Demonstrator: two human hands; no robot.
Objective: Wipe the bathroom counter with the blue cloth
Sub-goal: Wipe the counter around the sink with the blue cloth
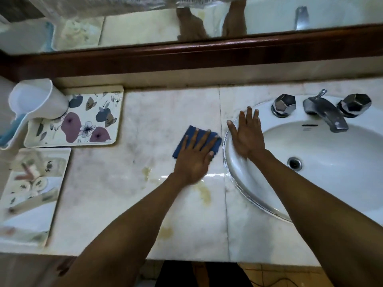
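The blue cloth point(186, 139) lies folded flat on the pale marble counter point(116, 183), just left of the sink. My left hand point(195, 160) presses down on the cloth with the fingers spread, covering most of it. My right hand point(247, 135) rests flat and empty on the left rim of the white sink point(331, 183), fingers apart and pointing toward the wall. Yellowish stains point(204, 193) mark the counter below my left hand.
A flowered tray point(99, 112) sits at the back left with a white plastic jug point(35, 102) tipped over its corner. A second tray point(31, 193) with small toiletries lies at the front left. The tap point(325, 112) and two knobs stand behind the basin. A wood-framed mirror point(186, 54) runs along the wall.
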